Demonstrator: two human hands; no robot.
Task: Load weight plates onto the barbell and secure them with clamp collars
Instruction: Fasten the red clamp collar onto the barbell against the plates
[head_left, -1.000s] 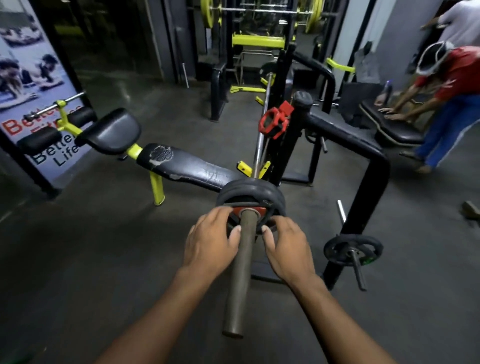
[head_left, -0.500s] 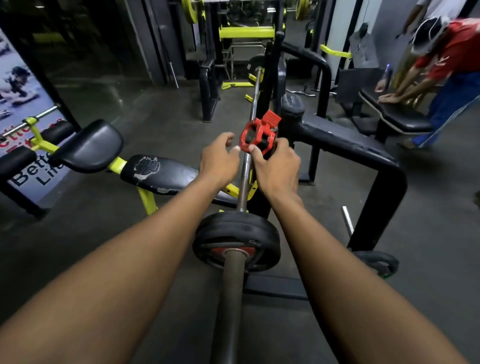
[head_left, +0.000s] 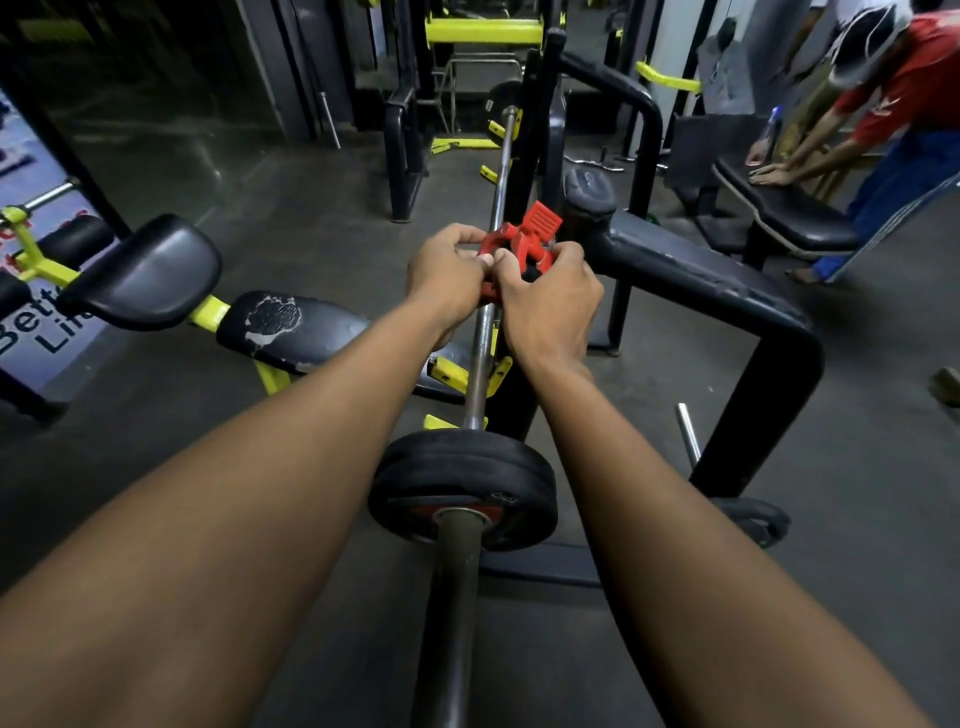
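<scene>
Barbell (head_left: 488, 332): long axis runs from the bottom edge of the view up and away from the wearer, tilting slightly right toward its far end. Near sleeve end points at the camera.

Weight plates (head_left: 462, 480): black, seated on the near sleeve, flat faces toward the camera, a red hub ring showing round the sleeve. No collar is outside them.

Clamp collar (head_left: 519, 249): red, sitting round the thin shaft well beyond the plates, near the rack upright (head_left: 535, 156). Its ribbed lever tab stands up and tilts right.

Left hand (head_left: 449, 278): fingers curled on the collar's left side, thumb and fingertips pinching its rim.

Right hand (head_left: 553, 301): fingers curled round the collar's right side and underside, gripping it. Both hands hold the same collar, thumbs close together.

Surroundings: a black padded bench (head_left: 291, 327) with yellow frame lies left of the bar; a black tubular frame (head_left: 727, 291) right. A person in a red shirt (head_left: 914, 73) leans on another bench at the upper right corner. No containers in view.
</scene>
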